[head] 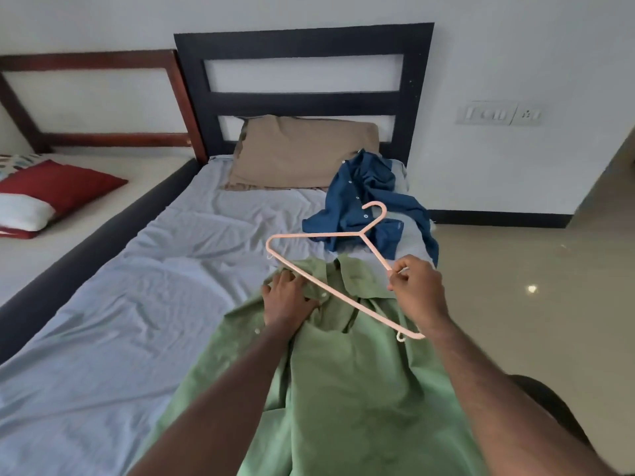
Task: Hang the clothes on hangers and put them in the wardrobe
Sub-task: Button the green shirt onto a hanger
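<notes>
A green shirt lies spread on the bed, collar toward the pillow. My left hand grips the shirt's fabric near the collar and button placket. My right hand pinches one arm of a pink plastic hanger, which is held tilted just above the shirt's collar, hook pointing away from me. A crumpled blue shirt lies further up the bed near its right edge, partly behind the hanger's hook.
The bed has a light blue sheet, a tan pillow and a black headboard. A second bed with a red and white pillow stands at the left. Shiny floor lies to the right.
</notes>
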The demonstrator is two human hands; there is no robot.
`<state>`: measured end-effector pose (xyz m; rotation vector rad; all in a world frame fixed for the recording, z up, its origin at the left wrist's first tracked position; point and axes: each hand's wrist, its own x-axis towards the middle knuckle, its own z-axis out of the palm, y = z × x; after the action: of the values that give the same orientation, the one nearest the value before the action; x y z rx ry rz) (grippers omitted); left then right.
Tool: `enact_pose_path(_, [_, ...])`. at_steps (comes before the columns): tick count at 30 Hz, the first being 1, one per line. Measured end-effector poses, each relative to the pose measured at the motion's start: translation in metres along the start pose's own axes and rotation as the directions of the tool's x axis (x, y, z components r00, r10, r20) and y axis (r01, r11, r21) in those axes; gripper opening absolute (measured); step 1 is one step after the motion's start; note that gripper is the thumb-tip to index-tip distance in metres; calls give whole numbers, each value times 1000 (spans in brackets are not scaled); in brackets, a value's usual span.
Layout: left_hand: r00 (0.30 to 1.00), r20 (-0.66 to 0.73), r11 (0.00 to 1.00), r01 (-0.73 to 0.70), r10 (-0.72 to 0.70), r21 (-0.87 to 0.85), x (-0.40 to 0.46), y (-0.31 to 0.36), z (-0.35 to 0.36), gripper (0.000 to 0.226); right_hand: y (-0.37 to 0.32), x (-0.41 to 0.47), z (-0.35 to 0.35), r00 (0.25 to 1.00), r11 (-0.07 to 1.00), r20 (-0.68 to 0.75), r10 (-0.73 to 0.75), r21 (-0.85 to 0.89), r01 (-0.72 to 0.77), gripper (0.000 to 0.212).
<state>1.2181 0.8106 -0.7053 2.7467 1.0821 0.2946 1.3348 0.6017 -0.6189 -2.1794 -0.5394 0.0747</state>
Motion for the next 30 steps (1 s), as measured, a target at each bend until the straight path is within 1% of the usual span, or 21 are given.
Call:
enact_pose_path(1, [999,35,998,-39,37,46,2,3,3,61,0,0,5,1000,1000,14,11,27,-12,11])
enact_pose_path(2, [995,71,993,-82,76,88,2,6,5,57,0,-1,11,999,999,28,19,48,-21,13])
enact_pose_path(4, [991,59,985,-127,121,117,4,8,9,38,2,0,21,998,996,44,35,79,-39,16])
enact_pose_path(5, [994,20,991,-112,110,69,5,5,10,29,3,1,26,998,995,50,40,86,-44,16])
enact_pose_path(6, [998,-25,998,-60,59,-35,8,1,9,23,4,1,29,998,995,51,41,89,-46,16])
enact_pose_path(7, [998,-59,982,17,-29,-186,12,-6,8,20,5,2,32,998,995,52,38,90,-42,16])
enact_pose_path(8, [988,-50,924,117,-145,-365,19,-18,4,16,5,2,33,998,995,57,34,93,-40,16])
enact_pose_path(9, [965,1,808,221,-263,-546,28,-30,-3,15,6,3,34,998,995,64,29,96,-35,14])
enact_pose_path(10, [936,66,658,293,-347,-694,38,-44,-11,17,7,4,35,997,995,73,23,99,-30,13])
enact_pose_path(11, [914,111,529,321,-390,-786,49,-58,-19,18,8,4,35,997,995,80,19,101,-27,13])
enact_pose_path(12, [904,137,448,327,-405,-832,57,-69,-30,18,10,4,35,996,995,84,14,96,-22,14])
enact_pose_path(13, [904,151,407,323,-400,-854,66,-78,-43,16,12,4,35,996,995,86,9,94,-17,15])
enact_pose_path(14, [905,165,392,326,-392,-860,74,-84,-53,14,15,4,34,996,996,88,3,91,-11,15])
enact_pose_path(15, [909,161,390,318,-384,-864,82,-90,-63,14,17,4,32,996,996,90,-5,89,-3,15])
enact_pose_path(16, [916,141,412,301,-375,-860,90,-96,-70,14,19,3,30,996,997,91,-13,83,5,15])
enact_pose_path(17, [926,106,460,277,-363,-844,98,-101,-75,15,21,3,27,996,997,92,-19,72,13,14])
enact_pose_path(20, [964,-18,721,187,-266,-667,114,-110,-86,17,26,5,22,995,1000,101,-24,9,23,17])
enact_pose_path(22, [982,-67,822,112,-179,-558,114,-102,-91,17,27,9,23,993,999,114,-19,-39,23,17])
enact_pose_path(25, [992,-119,853,-19,-50,-521,103,-82,-94,14,20,15,37,990,997,142,-24,-73,35,15])
enact_pose_path(28, [990,-106,885,-128,90,-448,79,-64,-82,10,3,28,62,979,999,204,-32,-34,39,15])
enact_pose_path(30, [987,-100,910,-157,128,-383,60,-59,-68,9,-7,38,78,967,1000,253,-19,-5,21,11])
